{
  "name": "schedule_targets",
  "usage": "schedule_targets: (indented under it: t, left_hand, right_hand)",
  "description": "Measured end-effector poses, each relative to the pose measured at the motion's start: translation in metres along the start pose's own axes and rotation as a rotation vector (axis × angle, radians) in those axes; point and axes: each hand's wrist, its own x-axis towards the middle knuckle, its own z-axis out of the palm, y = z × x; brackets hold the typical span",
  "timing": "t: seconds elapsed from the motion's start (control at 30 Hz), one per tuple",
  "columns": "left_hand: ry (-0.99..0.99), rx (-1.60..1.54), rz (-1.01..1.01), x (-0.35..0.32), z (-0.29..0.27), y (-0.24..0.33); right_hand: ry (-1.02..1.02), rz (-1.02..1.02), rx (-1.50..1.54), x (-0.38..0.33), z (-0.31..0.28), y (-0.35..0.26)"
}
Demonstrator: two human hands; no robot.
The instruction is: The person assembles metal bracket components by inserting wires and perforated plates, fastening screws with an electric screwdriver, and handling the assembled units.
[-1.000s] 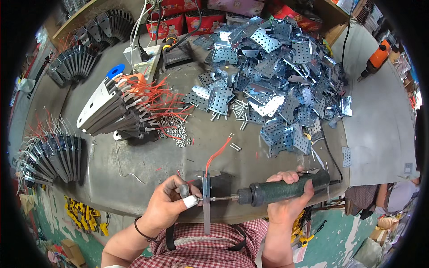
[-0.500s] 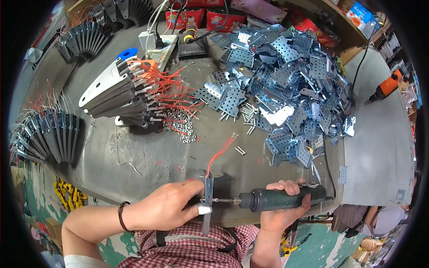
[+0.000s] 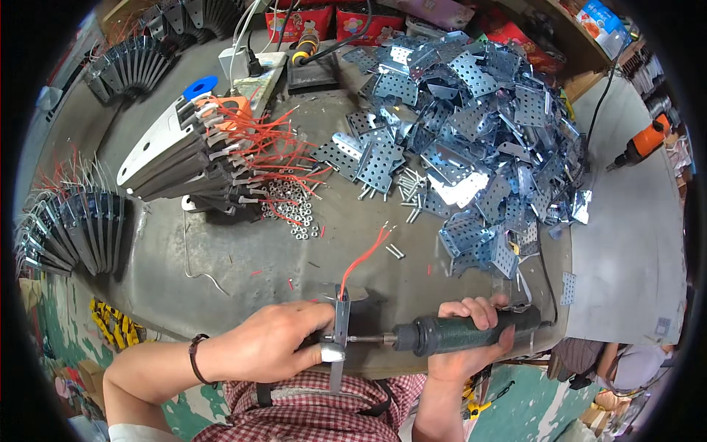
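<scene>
My left hand (image 3: 283, 335) is closed around a narrow dark part (image 3: 342, 317) held upright at the table's near edge, its thumb and fingers pinching it. Red wires (image 3: 362, 259) with bare ends rise from the part's top. A dark green electric screwdriver (image 3: 464, 331) lies level in my right hand (image 3: 471, 342), the fingers wrapped over its body. Its bit (image 3: 372, 339) points left and meets the side of the part by my left fingertips. What sits at the bit's tip is too small to make out.
A heap of perforated metal plates (image 3: 471, 147) covers the back right, with loose screws (image 3: 409, 188) beside it. Left of these are nuts (image 3: 294, 206) and a stack of similar wired parts (image 3: 173, 158). An orange-and-black power tool (image 3: 641, 144) rests at far right. Cord (image 3: 549, 280) trails behind the screwdriver.
The view has shifted slightly. The held part and my left hand sit a little lower and further left in the picture. Both grips stay the same, and the bit remains against the part.
</scene>
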Motion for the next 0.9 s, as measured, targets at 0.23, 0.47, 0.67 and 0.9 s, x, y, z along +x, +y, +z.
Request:
schedule_targets:
  t: [0.23, 0.47, 0.67, 0.9]
  left_hand:
    - [-0.017, -0.021, -0.145, -0.004, -0.006, 0.000]
    - [0.093, -0.388, -0.357, -0.014, 0.015, -0.019]
    - [0.114, -0.410, -0.335, -0.011, 0.014, -0.020]
    - [0.089, -0.399, -0.358, -0.011, 0.011, -0.018]
  right_hand:
    - [0.045, 0.026, -0.139, 0.000, -0.007, -0.008]
    - [0.061, -0.096, -0.364, -0.001, -0.014, -0.005]
    - [-0.025, -0.014, -0.353, -0.004, -0.014, -0.004]
    - [0.087, -0.085, -0.354, -0.001, -0.012, 0.001]
